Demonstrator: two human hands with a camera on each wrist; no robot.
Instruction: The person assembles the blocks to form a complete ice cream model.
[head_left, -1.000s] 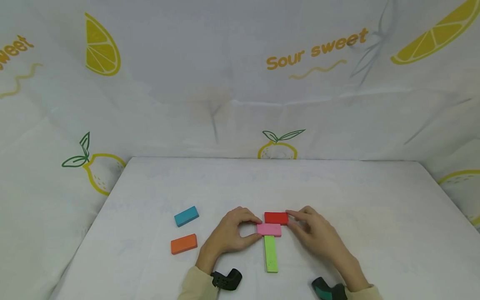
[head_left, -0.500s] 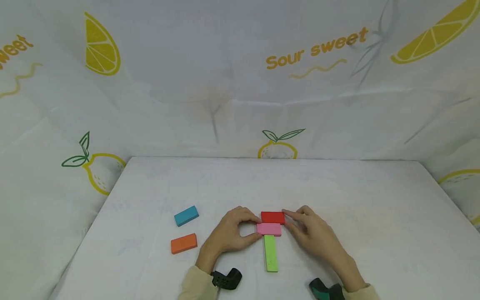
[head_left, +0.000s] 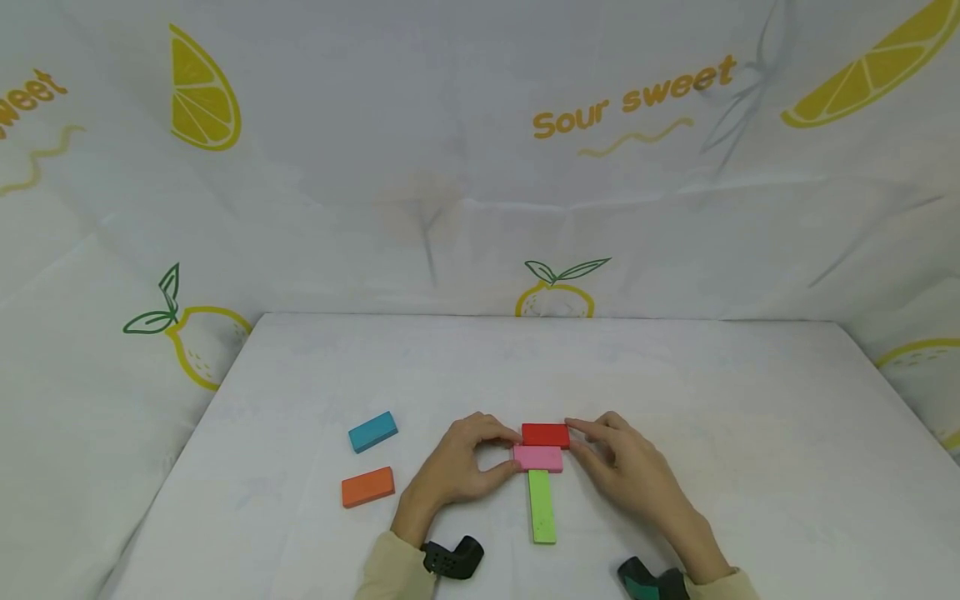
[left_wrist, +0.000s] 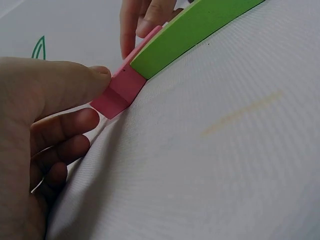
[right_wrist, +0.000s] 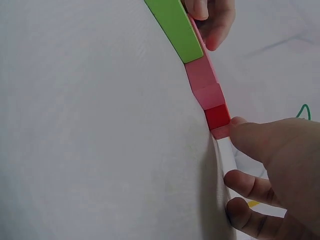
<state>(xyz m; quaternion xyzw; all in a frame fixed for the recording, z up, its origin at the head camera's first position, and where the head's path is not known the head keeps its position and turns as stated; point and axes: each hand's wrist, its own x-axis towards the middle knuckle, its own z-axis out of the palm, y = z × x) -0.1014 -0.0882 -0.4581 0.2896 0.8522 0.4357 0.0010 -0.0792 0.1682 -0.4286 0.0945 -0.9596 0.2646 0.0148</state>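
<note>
Clearly, from my remote seat, I see the left hand (head_left: 467,462) pinching the left end of the pink block (head_left: 537,458) between thumb and forefinger, probably to steady it against the red block (head_left: 545,435) along its far edge. The right hand (head_left: 621,462) pinches the red block's right end, likely for alignment; its forefinger's exact contact escapes me. The green block (head_left: 542,507) butts the pink one's near edge, forming a T. Blue (head_left: 372,432) and orange (head_left: 367,487) blocks lie apart, left. All are flat, matte oblongs, like painted wood, on finely woven white cloth (head_left: 675,375).
</note>
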